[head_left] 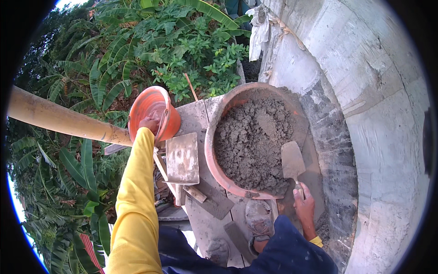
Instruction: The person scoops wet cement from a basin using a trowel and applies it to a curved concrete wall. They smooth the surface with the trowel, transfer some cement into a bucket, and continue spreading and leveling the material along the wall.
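Working of mortar in a round tub, apparently at the bucket-reaching stage: left grip at the orange bucket's mouth, closure indeterminable; right grip closed round the trowel, the next move probably requiring steady wrist control.

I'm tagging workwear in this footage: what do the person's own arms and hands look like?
The left hand and right hand are ungloved. A creased, long yellow sleeve reaches the left wrist; on the right, only a yellow cuff shows.
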The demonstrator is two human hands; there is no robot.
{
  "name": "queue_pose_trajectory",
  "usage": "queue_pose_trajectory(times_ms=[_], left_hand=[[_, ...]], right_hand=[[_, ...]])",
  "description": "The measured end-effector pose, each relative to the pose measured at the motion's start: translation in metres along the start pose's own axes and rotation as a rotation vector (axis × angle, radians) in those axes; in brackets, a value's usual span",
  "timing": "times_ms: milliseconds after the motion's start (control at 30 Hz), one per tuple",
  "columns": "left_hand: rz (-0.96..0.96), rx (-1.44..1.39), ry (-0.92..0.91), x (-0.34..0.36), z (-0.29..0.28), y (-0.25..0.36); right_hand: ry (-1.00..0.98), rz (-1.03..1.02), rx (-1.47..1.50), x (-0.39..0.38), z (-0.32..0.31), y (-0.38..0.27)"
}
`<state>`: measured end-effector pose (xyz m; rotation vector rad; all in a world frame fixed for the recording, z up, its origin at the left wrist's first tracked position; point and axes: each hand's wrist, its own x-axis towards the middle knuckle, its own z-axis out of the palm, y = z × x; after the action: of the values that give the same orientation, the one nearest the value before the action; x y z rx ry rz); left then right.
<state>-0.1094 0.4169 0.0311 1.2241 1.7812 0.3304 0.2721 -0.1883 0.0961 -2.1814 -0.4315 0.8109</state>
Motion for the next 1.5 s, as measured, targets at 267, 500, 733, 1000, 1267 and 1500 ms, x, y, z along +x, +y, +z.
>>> queue_pose_trajectory(times_ms=[267,500,733,1000,1267,1500], left_hand=[[0.801,0.133,0.404,-0.146,-0.022,0.059],[0.912,0.224,-0.052,-0.290,0.008,0.089],[1.038,0.390,-0.589,-0.328,0.080,0.094],[1.028,0.473,-0.801,-0.322,0.108,0.108],[0.462,0.150,-1.150,-0.301,0.127,0.108],[0.170,-0.122,-1.255,-0.298,0.122,0.118]], right_hand=[[-0.121,0.020,0.405,0.014,0.031,-0.039],[-0.451,0.047,0.824,0.077,0.086,-0.147],[-0.599,0.053,0.802,0.131,0.136,-0.184],[-0.703,0.179,0.875,0.136,0.140,-0.169],[-0.746,0.248,0.938,0.140,0.147,-0.169],[-0.959,-0.003,1.172,0.130,0.151,-0.161]])
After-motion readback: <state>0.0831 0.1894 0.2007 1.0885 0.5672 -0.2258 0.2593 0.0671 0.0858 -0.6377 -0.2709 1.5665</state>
